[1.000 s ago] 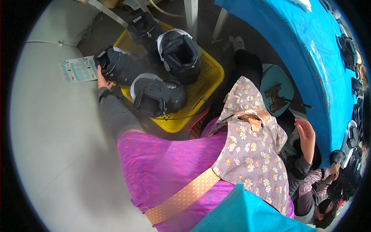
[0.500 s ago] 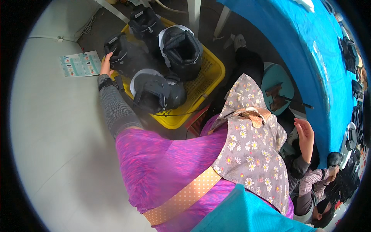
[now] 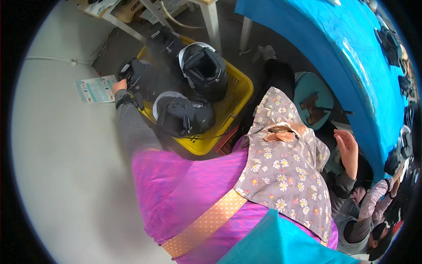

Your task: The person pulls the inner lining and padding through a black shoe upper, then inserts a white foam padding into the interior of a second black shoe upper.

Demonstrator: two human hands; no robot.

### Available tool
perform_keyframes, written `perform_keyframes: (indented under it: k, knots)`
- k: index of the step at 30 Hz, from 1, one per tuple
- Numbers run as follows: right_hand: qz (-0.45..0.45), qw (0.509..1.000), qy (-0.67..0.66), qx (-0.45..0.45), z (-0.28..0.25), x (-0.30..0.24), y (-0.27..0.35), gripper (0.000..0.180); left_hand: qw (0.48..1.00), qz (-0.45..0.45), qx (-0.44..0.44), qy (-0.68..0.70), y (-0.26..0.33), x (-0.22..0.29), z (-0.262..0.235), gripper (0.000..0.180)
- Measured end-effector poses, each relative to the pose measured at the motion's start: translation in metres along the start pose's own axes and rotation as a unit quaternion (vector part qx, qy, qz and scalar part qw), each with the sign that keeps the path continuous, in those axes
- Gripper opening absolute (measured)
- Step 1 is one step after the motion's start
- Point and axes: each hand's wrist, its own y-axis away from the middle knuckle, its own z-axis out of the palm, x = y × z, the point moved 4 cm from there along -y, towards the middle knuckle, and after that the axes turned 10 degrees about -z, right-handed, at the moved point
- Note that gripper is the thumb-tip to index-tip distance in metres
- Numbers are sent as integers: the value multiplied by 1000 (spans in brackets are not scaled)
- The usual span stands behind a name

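Observation:
At the upper left, my left hand [image 3: 118, 86] is closed at the edge of a black padded, hollow, boot-like item [image 3: 140, 72] with a pale label. That item stands in a yellow plastic basket [image 3: 239, 94] among other black items. One with a grey-white collar [image 3: 203, 72] opens upward, and another [image 3: 187, 116] leans nearer to me. Whether these are boots or helmets I cannot tell. My right hand [image 3: 348, 152] is raised at the right of my flowered apron [image 3: 283, 176], holding nothing, its fingers stretched and slightly bent.
A printed sheet [image 3: 94, 89] lies against the pale surface left of the basket. White table legs [image 3: 212, 28] stand behind it. On the right curves a blue-covered table [image 3: 343, 57], with a teal stool [image 3: 314, 99] beside it. Another person's pink sleeve [image 3: 373, 200] shows at the lower right.
The view has shifted a little, showing more of the tables at the top. My left hand's fingers have curled in at the black item's edge. My right hand stays raised.

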Motion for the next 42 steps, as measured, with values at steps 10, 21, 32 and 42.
perform_keyframes:
  k: [10, 21, 32, 42]
  knots:
    - [24, 999, -23, 29, 12, 7, -1, 19, 943, 88, 205, -246, 105, 3, 26, 77]
    - [-72, 997, -28, -3, 10, 14, -26, 16, 959, 165, 68, -222, 49, -36, -22, 84]
    - [-96, 983, -116, 107, -12, 27, -3, 18, 899, 287, 80, -322, 136, -29, -22, 45]
    - [-119, 974, -122, 147, -24, 20, 6, 19, 909, 185, 306, -216, 178, -6, -28, 38]
